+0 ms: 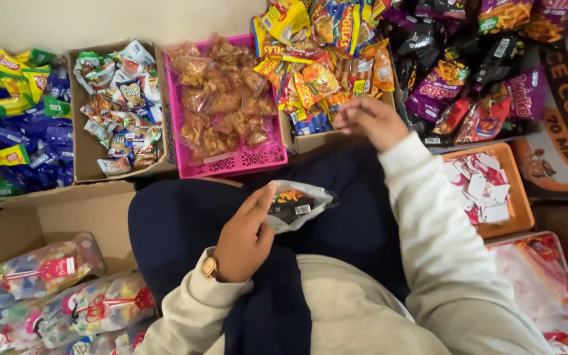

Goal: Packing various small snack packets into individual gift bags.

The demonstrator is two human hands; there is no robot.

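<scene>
My left hand point(248, 236), with a gold watch at the wrist, holds a clear plastic bag point(297, 204) over my lap; small dark and orange snack packets show inside it. My right hand point(371, 120) is stretched forward to the near edge of a cardboard box point(327, 140) of yellow and orange snack packets. Its fingers are curled together, and I cannot tell whether they pinch anything. Both arms wear cream sleeves, and my legs are in dark blue.
A pink basket point(231, 164) holds clear bags of fried snacks. Left of it is a box of silver sachets point(123, 108) and a pile of blue and yellow packets point(18, 118). Purple snack bags point(468, 72) lie far right, an orange tray point(520, 210) with red-white sachets right, filled clear bags point(67, 296) lower left.
</scene>
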